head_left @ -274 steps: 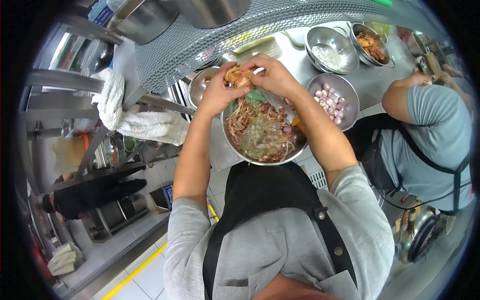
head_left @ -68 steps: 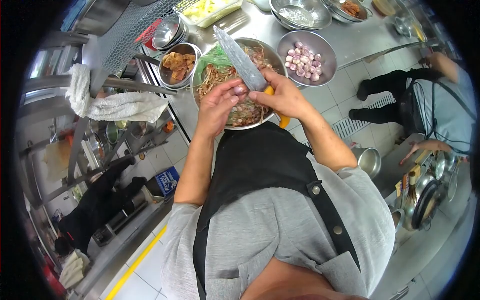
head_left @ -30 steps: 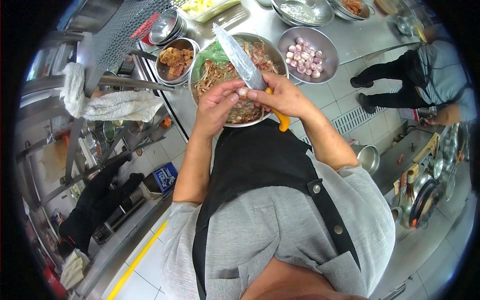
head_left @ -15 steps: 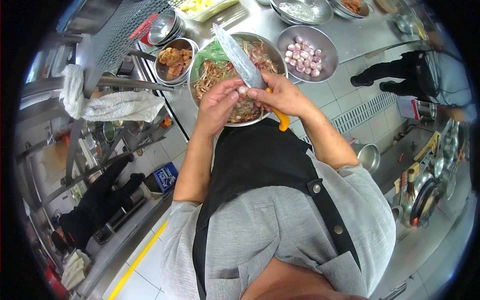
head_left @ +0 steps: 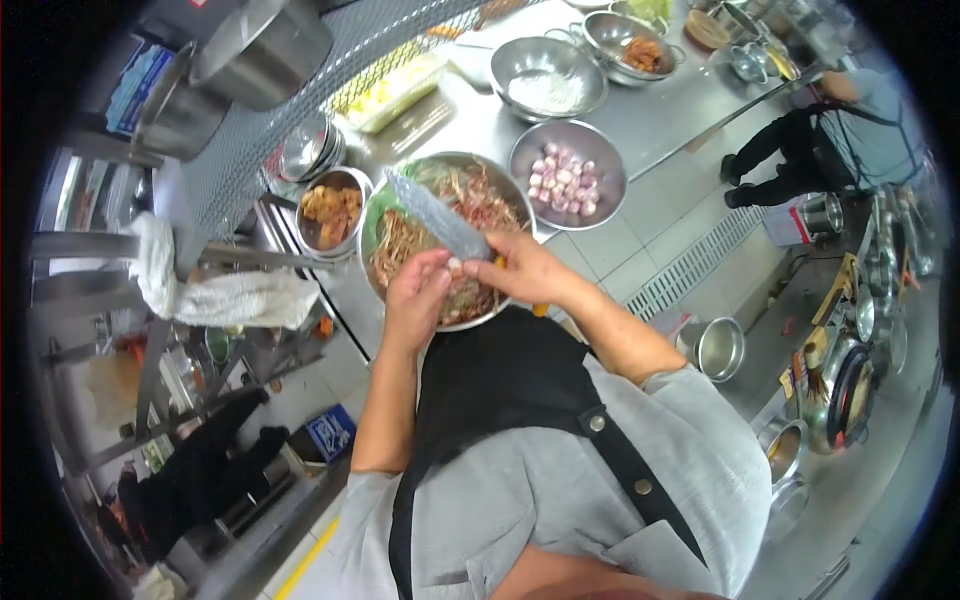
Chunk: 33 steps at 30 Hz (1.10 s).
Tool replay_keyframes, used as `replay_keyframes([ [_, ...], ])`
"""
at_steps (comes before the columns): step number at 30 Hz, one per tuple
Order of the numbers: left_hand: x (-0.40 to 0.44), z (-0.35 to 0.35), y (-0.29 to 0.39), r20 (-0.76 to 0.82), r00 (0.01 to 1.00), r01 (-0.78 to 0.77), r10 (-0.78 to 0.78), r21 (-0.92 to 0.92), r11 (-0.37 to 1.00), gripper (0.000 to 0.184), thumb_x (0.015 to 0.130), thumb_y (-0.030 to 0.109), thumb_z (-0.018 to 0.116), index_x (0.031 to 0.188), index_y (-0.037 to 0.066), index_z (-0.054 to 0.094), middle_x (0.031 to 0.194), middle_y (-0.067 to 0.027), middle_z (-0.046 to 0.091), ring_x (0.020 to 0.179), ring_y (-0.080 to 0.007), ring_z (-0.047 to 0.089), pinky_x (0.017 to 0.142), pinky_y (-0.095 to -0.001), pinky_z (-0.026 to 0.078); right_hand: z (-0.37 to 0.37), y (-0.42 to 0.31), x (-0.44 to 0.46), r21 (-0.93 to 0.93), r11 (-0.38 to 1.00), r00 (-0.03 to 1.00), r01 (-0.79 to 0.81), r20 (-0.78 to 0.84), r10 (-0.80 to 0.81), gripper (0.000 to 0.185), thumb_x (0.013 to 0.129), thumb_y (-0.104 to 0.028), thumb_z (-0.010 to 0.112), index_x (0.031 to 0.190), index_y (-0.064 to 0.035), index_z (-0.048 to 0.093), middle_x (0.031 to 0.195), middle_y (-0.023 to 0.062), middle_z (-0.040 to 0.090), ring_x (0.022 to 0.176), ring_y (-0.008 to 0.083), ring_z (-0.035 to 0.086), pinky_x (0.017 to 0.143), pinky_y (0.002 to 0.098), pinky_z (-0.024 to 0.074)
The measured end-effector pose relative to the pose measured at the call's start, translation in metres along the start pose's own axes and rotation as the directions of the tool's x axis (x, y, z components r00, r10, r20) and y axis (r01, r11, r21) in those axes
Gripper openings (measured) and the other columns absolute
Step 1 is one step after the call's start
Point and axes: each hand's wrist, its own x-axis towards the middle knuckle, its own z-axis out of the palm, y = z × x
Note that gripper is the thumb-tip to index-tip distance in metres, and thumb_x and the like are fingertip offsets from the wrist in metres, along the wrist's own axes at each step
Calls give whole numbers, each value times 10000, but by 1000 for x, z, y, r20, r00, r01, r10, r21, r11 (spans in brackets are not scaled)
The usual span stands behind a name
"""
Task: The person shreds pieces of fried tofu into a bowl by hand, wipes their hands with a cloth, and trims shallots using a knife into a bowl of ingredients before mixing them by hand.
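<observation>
My right hand is closed around a broad-bladed knife with a yellow handle, its blade slanting up and to the left. Between the fingertips of my left hand is a small pale shallot, and the right thumb meets it too. Both hands are over a large metal bowl of dry roots, skins and reddish shallots, with green plastic inside its left edge. Just beyond, to the right, a metal bowl contains several peeled pinkish shallots.
Left of the large bowl is a small bowl of brown-orange pieces. A tray of yellow pieces and a bowl with white powder stand farther back. A person is at the upper right, another at lower left.
The whole view has shifted, so the counter and bowls appear lower and slightly left. Both hands stay over the large bowl, with the knife and shallot still held.
</observation>
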Motion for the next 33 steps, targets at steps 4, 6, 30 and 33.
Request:
replay_keyframes([
  [4, 2, -10, -2, 45, 999, 28, -26, -44, 999, 296, 1043, 73, 647, 1328, 12, 600, 1230, -94, 690, 1155, -198, 668, 1015, -382, 552, -3, -19, -2, 70, 992, 994, -110, -4, 110, 349, 975, -308, 737, 1180, -28, 704, 901, 164, 756, 815, 240, 728, 778, 381, 560],
  [6, 3, -9, -2, 0, 1000, 18, -18, -38, 999, 250, 1028, 24, 638, 1278, 17, 628, 1175, -135, 714, 1114, -282, 721, 936, -431, 589, -5, -18, -2, 33, 996, 996, -87, -12, 88, 356, 973, -316, 738, 1173, -23, 704, 900, 169, 754, 811, 250, 728, 771, 385, 559],
  [30, 0, 7, -6, -137, 991, 9, -7, 8, 1000, 225, 1040, 103, 663, 1247, 29, 614, 1135, -75, 676, 1017, -158, 664, 844, -317, 562, 6, 2, -13, -60, 998, 999, -32, -27, 31, 287, 987, -289, 732, 1085, -19, 721, 879, 96, 657, 813, 166, 628, 717, 347, 507],
  [33, 0, 13, 4, -230, 973, -1, -13, -59, 998, 226, 1051, 131, 658, 1254, 38, 619, 1129, -60, 680, 991, -143, 650, 802, -295, 526, 4, -10, -9, -122, 986, 992, -116, -71, 107, 313, 979, -297, 742, 1108, -14, 712, 869, 98, 643, 828, 161, 626, 724, 354, 504],
])
